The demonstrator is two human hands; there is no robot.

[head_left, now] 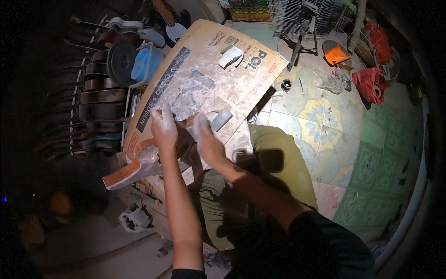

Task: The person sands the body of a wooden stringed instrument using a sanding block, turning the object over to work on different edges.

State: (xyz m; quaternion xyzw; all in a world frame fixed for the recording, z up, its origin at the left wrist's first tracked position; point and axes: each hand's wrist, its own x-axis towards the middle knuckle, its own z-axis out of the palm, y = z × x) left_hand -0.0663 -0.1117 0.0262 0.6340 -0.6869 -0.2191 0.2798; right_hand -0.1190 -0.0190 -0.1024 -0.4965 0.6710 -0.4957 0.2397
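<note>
A curved wooden piece (121, 174) with orange-brown faces and a dusty white side lies over the near left part of the cardboard. Its far part is hidden under my hands. My left hand (163, 130) is closed around its far portion, the fingers coated in white dust. My right hand (204, 137), also dusty and smeared by motion, is bent down over the cardboard just right of the left hand. Whatever lies beneath its fingers is hidden. Beside the right hand rests a grey rectangular block (221, 120), apart from the fingers.
White powder covers the printed cardboard sheet (241, 83), where a folded white paper (231, 56) lies. A blue container (144, 65) and a row of guitar-like bodies (102, 96) stand left. A black tripod (299, 35), small jar (286, 85) and red bag (370, 84) are on the tiles (297, 116).
</note>
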